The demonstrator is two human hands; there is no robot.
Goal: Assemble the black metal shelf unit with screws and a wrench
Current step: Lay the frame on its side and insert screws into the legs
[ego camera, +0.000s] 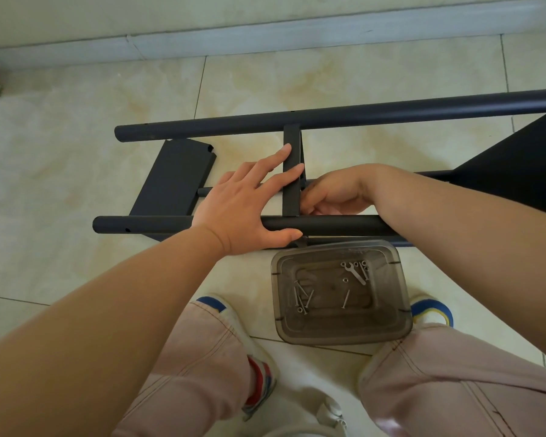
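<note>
The black metal shelf unit lies on its side on the tiled floor, with a far tube [344, 116] and a near tube [145, 224] running left to right. An upright shelf panel [291, 143] spans between them. My left hand [249, 203] lies flat with straight fingers against that panel, its thumb under the near tube. My right hand [334, 193] sits just right of the panel with its fingers curled in at the panel's lower corner; what they hold is hidden. A loose black panel [174, 178] leans at the left. A small wrench [356, 274] and several screws [301, 298] lie in a box.
The smoky clear plastic box [388, 329] stands on the floor between my knees, touching the near tube. My shoes [435, 310] flank it. A larger black shelf section [524, 171] fills the right edge. The wall's baseboard [265, 36] runs along the back.
</note>
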